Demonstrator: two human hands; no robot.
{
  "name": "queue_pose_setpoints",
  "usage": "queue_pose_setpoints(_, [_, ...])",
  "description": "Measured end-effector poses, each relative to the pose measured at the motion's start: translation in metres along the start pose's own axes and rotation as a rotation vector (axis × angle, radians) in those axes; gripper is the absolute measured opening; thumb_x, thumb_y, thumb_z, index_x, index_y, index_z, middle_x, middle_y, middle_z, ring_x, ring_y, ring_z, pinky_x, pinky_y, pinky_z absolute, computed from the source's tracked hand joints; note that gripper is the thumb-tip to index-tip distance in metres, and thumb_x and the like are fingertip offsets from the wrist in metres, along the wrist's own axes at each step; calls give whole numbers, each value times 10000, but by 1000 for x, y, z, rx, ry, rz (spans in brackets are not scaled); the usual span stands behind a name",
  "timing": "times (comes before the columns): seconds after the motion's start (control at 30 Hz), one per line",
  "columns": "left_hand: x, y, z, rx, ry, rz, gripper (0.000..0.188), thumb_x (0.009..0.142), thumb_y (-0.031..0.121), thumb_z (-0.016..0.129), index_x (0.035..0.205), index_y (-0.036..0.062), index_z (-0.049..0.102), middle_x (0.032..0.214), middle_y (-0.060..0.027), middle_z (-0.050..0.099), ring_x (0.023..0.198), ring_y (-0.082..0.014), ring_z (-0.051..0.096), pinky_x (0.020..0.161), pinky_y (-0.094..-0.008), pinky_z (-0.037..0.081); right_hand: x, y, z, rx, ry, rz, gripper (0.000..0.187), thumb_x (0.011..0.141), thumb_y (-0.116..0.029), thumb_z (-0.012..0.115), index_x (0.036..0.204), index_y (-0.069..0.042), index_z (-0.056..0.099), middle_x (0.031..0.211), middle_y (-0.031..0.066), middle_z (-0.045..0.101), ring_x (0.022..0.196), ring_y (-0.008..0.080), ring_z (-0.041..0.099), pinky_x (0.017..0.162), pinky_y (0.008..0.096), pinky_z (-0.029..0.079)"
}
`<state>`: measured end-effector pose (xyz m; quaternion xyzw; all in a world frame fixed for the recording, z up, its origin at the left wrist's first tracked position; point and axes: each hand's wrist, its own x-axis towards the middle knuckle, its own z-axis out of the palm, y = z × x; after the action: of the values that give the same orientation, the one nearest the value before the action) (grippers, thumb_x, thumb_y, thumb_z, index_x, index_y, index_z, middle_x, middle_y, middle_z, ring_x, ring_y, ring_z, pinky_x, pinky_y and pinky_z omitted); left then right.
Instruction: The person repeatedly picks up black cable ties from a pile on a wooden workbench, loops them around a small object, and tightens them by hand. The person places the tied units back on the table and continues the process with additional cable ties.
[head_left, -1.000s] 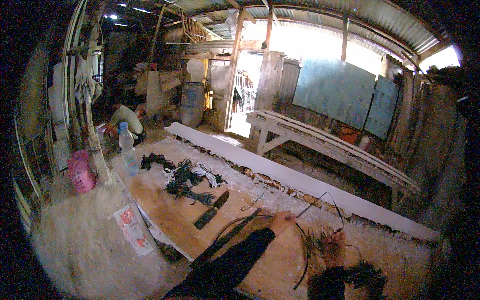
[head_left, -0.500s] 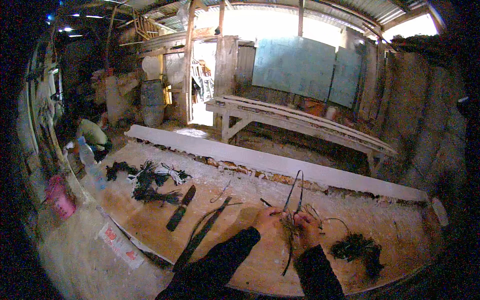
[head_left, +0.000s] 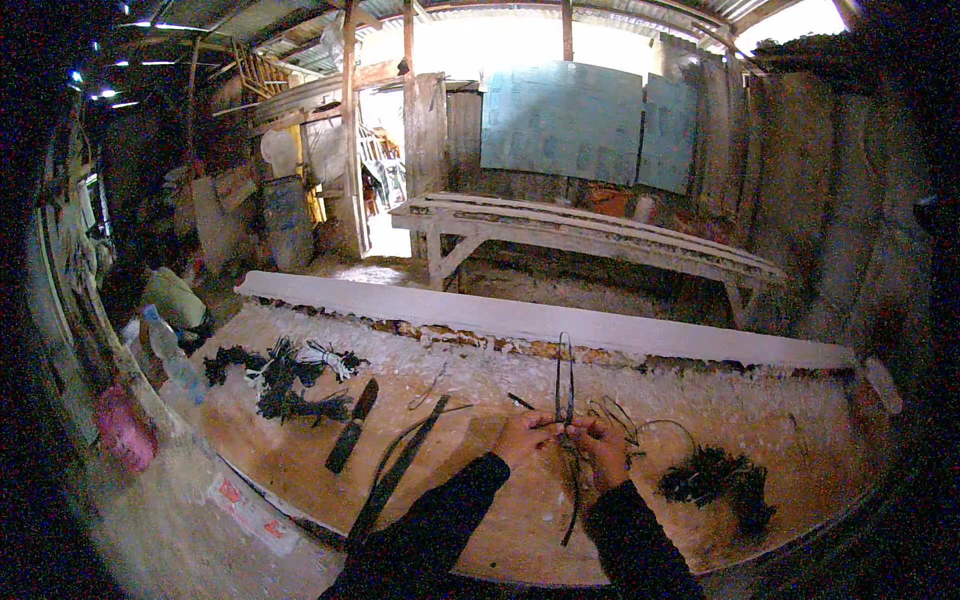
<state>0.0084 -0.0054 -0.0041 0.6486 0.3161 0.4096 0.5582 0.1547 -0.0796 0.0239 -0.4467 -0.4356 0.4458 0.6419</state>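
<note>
In front of me, my left hand (head_left: 527,437) and my right hand (head_left: 602,450) are close together, fingers pinched on a thin dark strip (head_left: 571,385). The strip rises from my fingertips in a narrow upright loop, and its tail hangs below my hands toward the table. A short dark piece (head_left: 520,401) lies just beyond my left hand. Left of my left forearm are long dark strips (head_left: 407,462), and farther left a dark-handled knife (head_left: 352,426). Thin loose strands (head_left: 620,415) curl beside my right hand, near a dark tangled bundle (head_left: 715,482).
Several dark and pale strand bundles (head_left: 290,378) lie at the table's left. A raised white ledge (head_left: 520,315) runs along the table's (head_left: 640,535) far edge. A clear bottle (head_left: 170,350) and pink object (head_left: 127,428) stand left. Beyond is a long wooden bench (head_left: 600,240).
The strip's loop has become narrower and more upright. My hands have drawn closer together, still pinching it. The view has turned slightly to the right.
</note>
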Motion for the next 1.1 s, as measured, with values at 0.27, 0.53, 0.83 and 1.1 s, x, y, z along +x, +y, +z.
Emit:
queue_pose_setpoints(0.27, [6, -8, 1, -205, -27, -8, 249, 806, 187, 657, 978, 36, 558, 753, 3, 573, 589, -72, 529, 492, -209, 417, -2, -3, 1, -17, 27, 54, 108, 753, -105, 678, 828, -69, 610, 789, -5, 608, 705, 100, 560, 645, 242, 443])
queue_pose_setpoints(0.53, [-2, 7, 0, -168, -33, -52, 186, 833, 238, 625, 897, 70, 577, 742, 26, 571, 593, -61, 520, 496, -199, 404, -4, -14, 5, 31, -40, 93, 90, 764, -118, 668, 813, -78, 605, 739, -16, 592, 675, 92, 549, 623, 230, 434])
queue_pose_setpoints(0.83, [1, -7, 0, -456, -119, -221, 138, 817, 224, 639, 874, 111, 584, 770, 47, 571, 670, -57, 528, 565, -192, 414, -3, -11, 2, -21, -72, 108, 80, 766, -118, 662, 812, -80, 608, 743, -15, 605, 651, 82, 545, 592, 211, 414])
queue_pose_setpoints(1.1, [-4, 7, -1, -445, -146, -251, 103, 818, 170, 631, 866, 93, 582, 768, 24, 590, 638, -67, 538, 554, -195, 424, -2, -13, 2, -136, -85, 50, 121, 758, -131, 677, 841, -63, 621, 765, -11, 614, 676, 88, 548, 624, 225, 426])
